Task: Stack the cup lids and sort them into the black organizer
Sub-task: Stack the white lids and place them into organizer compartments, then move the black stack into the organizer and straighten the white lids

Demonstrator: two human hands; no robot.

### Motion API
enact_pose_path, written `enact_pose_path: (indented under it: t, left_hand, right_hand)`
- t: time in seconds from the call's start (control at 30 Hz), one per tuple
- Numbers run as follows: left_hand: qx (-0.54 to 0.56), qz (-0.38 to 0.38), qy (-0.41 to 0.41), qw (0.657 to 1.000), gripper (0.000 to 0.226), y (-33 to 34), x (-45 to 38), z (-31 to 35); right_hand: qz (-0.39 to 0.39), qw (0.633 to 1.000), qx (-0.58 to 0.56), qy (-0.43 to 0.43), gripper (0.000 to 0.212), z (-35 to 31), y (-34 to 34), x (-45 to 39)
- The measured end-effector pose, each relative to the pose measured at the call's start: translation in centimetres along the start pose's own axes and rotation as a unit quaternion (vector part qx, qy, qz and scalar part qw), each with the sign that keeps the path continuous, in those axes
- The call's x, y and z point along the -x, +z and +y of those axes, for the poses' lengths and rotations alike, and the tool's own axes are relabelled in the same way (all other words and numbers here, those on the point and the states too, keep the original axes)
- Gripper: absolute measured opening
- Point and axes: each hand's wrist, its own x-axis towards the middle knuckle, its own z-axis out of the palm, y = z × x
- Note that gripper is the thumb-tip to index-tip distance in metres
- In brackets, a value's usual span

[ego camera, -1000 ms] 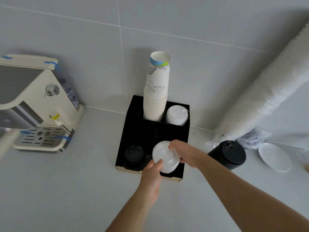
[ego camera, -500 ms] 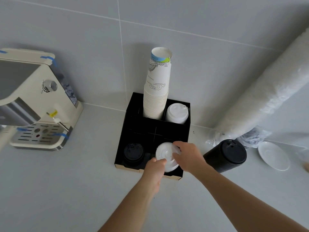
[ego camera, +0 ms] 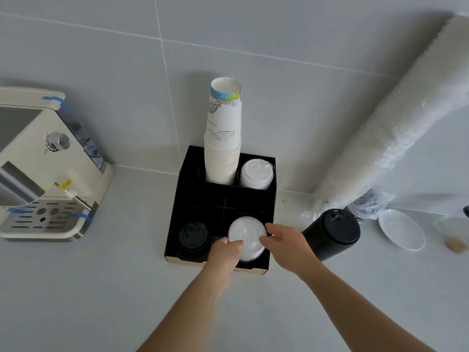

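The black organizer (ego camera: 193, 174) stands against the wall. A stack of clear white lids (ego camera: 245, 232) sits in its front right compartment. My left hand (ego camera: 224, 252) pinches the stack's near left edge. At the stack's right edge, my right hand (ego camera: 284, 246) touches it with thumb and fingers. Black lids (ego camera: 193, 238) fill the front left compartment. White domed lids (ego camera: 256, 171) are in the back right compartment, and a tall stack of paper cups (ego camera: 223, 138) in the back left.
A stack of black lids (ego camera: 332, 232) lies tilted on the counter right of the organizer. Beyond it are a white saucer (ego camera: 402, 228) and a long plastic-wrapped sleeve of cups (ego camera: 380, 123) leaning on the wall. A coffee machine (ego camera: 45, 168) stands at the left.
Both hands have lowered the white lid stack from above the organizer down into its front right compartment. My right hand's fingers have loosened at the stack's edge.
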Motion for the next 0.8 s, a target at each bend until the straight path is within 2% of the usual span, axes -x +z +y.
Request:
enact_pose_path:
  t: [0.1,0.2,0.27,0.33,0.4,0.43,0.6,0.8]
  left_hand:
    - [-0.011,-0.003,0.009,1.000,0.045,-0.5,0.3,-0.3]
    - [-0.010,-0.012,0.011,1.000,0.076,-1.5,1.4,-0.9]
    - [0.006,-0.028,0.023,0.999,0.082,-2.5,2.0,-1.3]
    - [0.019,-0.038,0.036,0.998,0.067,-3.4,2.9,-2.0]
    - [0.039,-0.051,0.061,0.996,0.037,-3.9,3.9,-2.3]
    - [0.053,-0.060,0.068,0.994,0.025,-3.9,4.5,-2.2]
    - [0.121,-0.077,0.058,0.988,0.027,-2.5,6.0,-1.6]
    - [0.152,-0.110,0.051,0.981,0.026,0.5,6.8,-0.4]
  right_hand:
    - [0.007,0.999,-0.044,0.017,0.025,0.3,-0.6,0.9]
    - [0.008,0.995,-0.095,0.011,0.039,1.4,-1.3,1.5]
    - [0.013,0.989,-0.142,0.025,0.040,2.0,-2.0,2.0]
    - [0.030,0.980,-0.193,0.020,0.029,2.9,-3.1,2.7]
    - [0.047,0.969,-0.243,0.015,0.018,3.8,-4.2,3.3]
    - [0.054,0.962,-0.267,0.015,0.020,4.1,-4.9,3.9]
    - [0.090,0.927,-0.364,0.005,0.020,5.4,-8.1,6.2]
    - [0.157,0.905,-0.395,0.006,0.013,7.4,-11.1,7.3]
